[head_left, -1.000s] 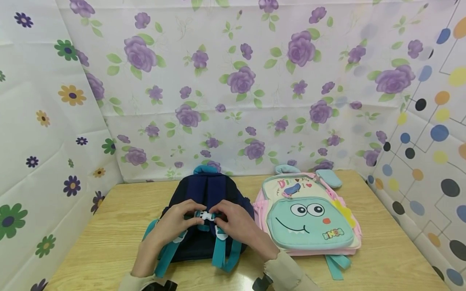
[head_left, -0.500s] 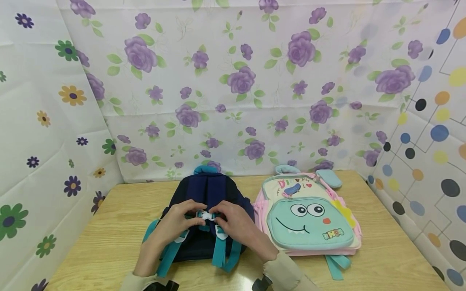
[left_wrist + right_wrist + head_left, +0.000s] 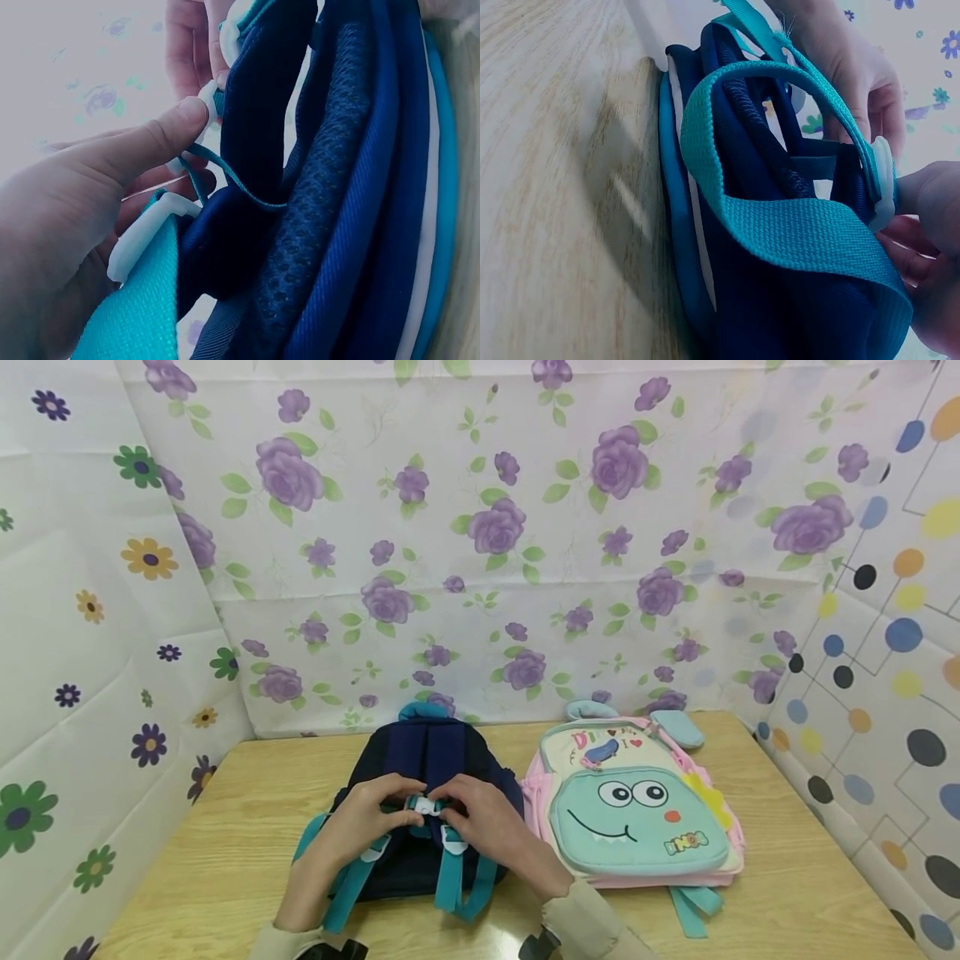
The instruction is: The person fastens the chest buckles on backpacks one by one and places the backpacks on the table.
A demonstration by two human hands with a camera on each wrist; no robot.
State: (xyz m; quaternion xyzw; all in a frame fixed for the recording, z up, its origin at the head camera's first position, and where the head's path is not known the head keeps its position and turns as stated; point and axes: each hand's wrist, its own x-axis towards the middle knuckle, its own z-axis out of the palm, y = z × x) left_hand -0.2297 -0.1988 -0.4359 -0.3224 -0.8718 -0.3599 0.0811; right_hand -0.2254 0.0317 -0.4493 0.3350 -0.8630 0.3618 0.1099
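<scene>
A dark blue backpack (image 3: 427, 752) lies straps-up on the wooden table (image 3: 225, 852), with teal webbing straps (image 3: 457, 877) trailing toward me. Both hands meet at its white chest buckle (image 3: 425, 806). My left hand (image 3: 360, 818) pinches the buckle's left half, thumb on the white clip (image 3: 206, 101). My right hand (image 3: 487, 818) pinches the right half. In the right wrist view a teal strap (image 3: 780, 225) loops over the pack and a white slider (image 3: 885, 180) sits by my fingers. Whether the buckle halves are joined is hidden by the fingers.
A pink and mint backpack (image 3: 637, 810) with a cartoon monster face lies flat just right of the blue one, its teal strap (image 3: 693, 910) near the table's front edge. Flowered sheets (image 3: 487, 543) wall the table at back and sides.
Almost nothing differs. Both hands stay on the white buckle, with the fingers shifting only slightly.
</scene>
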